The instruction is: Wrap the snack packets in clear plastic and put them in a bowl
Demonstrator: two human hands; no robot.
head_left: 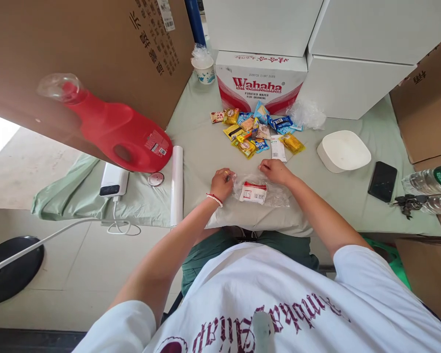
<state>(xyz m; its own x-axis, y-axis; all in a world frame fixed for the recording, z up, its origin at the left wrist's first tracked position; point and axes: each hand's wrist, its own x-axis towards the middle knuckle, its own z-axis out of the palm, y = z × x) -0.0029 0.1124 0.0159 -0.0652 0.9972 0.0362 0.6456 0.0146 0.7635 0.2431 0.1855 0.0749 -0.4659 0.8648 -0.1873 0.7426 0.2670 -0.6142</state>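
Note:
A clear plastic film lies near the table's front edge with a red and white snack packet on or in it. My left hand is closed, pinching the film's upper left corner. At the film's top edge, my right hand is closed too, its fingertips pinching the plastic. Beyond my hands lies a pile of small wrapped snacks, among them a yellow packet, a blue and white one and a white one.
A white roll, red jug and white power bank lie to the left. On the right are a white bowl, black phone and plastic bottles. Behind stand a Wahaha box, paper cup and crumpled plastic.

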